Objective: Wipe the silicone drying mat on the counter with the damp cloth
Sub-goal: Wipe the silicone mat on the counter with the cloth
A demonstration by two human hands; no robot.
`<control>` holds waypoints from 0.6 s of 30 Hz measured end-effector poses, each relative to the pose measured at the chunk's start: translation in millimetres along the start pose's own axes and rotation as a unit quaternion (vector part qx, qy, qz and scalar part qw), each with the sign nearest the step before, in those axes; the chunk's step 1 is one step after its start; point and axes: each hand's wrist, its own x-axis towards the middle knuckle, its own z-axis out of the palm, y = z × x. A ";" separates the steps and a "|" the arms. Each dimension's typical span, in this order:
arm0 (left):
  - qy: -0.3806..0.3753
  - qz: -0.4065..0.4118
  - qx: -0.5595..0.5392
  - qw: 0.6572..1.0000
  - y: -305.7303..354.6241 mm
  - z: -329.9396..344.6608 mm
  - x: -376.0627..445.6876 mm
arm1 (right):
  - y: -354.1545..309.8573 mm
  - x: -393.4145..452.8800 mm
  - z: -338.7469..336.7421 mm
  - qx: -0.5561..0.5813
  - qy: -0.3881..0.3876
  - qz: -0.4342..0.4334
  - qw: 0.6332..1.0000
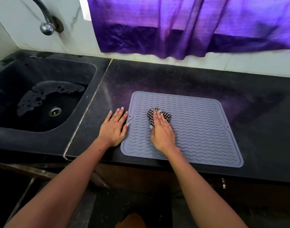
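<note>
Black sink [85, 102] w/ a puddle sits far left. Left hand [114, 127] lies flat, fingers straight, on counter [256, 129], thumb at edge of gray mat [198, 129]. Right hand [162, 134] presses checked cloth [151, 113] on mat's left part; fingers look mostly straight.

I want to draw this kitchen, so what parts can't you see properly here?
All in the head view:
- Cloth: mostly covered by the right hand, so its full size is hidden.
- Faucet: its top is cut off by the picture's upper edge.
- Mat: the patch under the right hand is hidden.
- Window: covered by the purple curtain.
</note>
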 end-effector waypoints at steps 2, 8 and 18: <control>-0.011 -0.006 -0.023 1.000 -2.7 1.2 1.4 | 3.2 3.9 -7.2 0.071 -0.023 0.002 0.997; -0.015 -0.007 -0.044 0.999 -3.0 -0.9 1.0 | 14.9 32.5 -70.1 0.659 0.002 0.272 0.701; 0.003 -0.012 -0.056 0.998 -1.4 -2.1 -0.6 | 28.0 13.4 -24.2 0.039 -0.004 0.097 0.994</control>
